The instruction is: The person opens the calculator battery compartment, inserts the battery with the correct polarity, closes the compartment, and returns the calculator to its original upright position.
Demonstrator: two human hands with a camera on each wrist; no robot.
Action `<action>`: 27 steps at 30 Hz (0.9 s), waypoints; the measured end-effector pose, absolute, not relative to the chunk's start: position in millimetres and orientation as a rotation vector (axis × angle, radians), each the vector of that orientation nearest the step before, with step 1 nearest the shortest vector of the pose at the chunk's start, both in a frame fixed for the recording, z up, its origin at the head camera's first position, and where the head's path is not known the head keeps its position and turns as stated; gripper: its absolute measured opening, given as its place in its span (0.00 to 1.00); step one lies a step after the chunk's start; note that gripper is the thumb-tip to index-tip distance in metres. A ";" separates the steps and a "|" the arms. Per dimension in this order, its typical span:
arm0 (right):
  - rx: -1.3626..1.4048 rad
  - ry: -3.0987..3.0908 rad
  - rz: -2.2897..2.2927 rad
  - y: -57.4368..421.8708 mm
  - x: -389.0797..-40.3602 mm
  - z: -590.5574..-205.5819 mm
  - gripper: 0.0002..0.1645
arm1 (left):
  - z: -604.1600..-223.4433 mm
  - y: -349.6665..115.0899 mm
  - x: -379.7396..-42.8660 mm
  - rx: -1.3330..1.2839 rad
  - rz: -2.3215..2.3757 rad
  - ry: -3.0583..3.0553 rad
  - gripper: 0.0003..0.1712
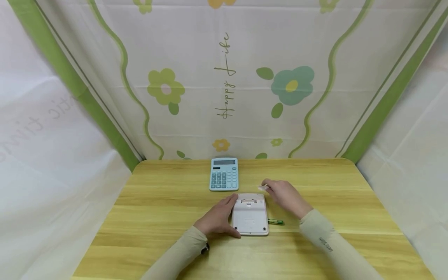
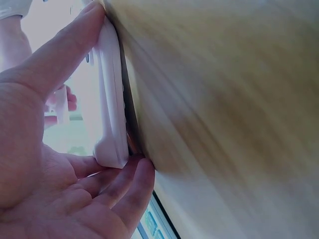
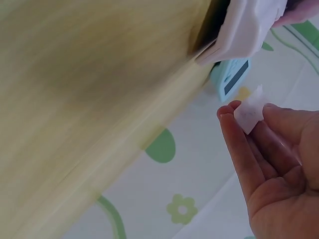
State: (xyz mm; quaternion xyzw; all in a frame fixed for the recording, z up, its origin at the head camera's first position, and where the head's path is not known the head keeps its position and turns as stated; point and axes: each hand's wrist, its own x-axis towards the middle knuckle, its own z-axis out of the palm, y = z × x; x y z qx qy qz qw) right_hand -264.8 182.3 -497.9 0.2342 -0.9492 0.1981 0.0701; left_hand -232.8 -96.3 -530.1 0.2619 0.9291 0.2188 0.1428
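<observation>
The left hand (image 1: pixel 218 216) grips a white rectangular plastic device (image 1: pixel 250 223), slotted face up on the wooden table (image 1: pixel 154 202) — probably light, stiff, best held by its edges. A green cylindrical battery (image 1: pixel 275 222) lies just beside; the recessed slot's (image 1: pixel 249 202) contents are unclear. Beyond, the right hand (image 1: pixel 285 196) pinches a small white piece (image 3: pixel 249 113) — farther, a light-blue calculator (image 1: pixel 229 174).

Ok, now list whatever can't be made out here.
- White gadget's front: turned down toward the table, head view.
- Green battery's print: too small, head view.
- White scrap's edge: covered by the right hand's thumb, right wrist view; its faint marks are blurred.
- Blue calculator's key labels: too small, head view; the left wrist view's bottom edge cuts it off.
</observation>
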 end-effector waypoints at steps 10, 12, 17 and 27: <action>0.668 -2.842 0.613 205.9 -266.6 -506.7 0.07 | -529.1 -93.3 -233.4 0.798 0.605 2.687 0.79; 0.649 -2.847 0.617 210.5 -266.8 -508.0 0.07 | -528.3 -92.9 -233.2 0.786 0.612 2.685 0.79; 0.596 -2.872 0.643 221.1 -268.2 -511.0 0.07 | -527.2 -92.6 -233.1 0.777 0.609 2.685 0.79; 0.561 -2.914 0.661 231.8 -270.0 -518.9 0.03 | -529.6 -95.1 -233.0 0.771 0.611 2.684 0.79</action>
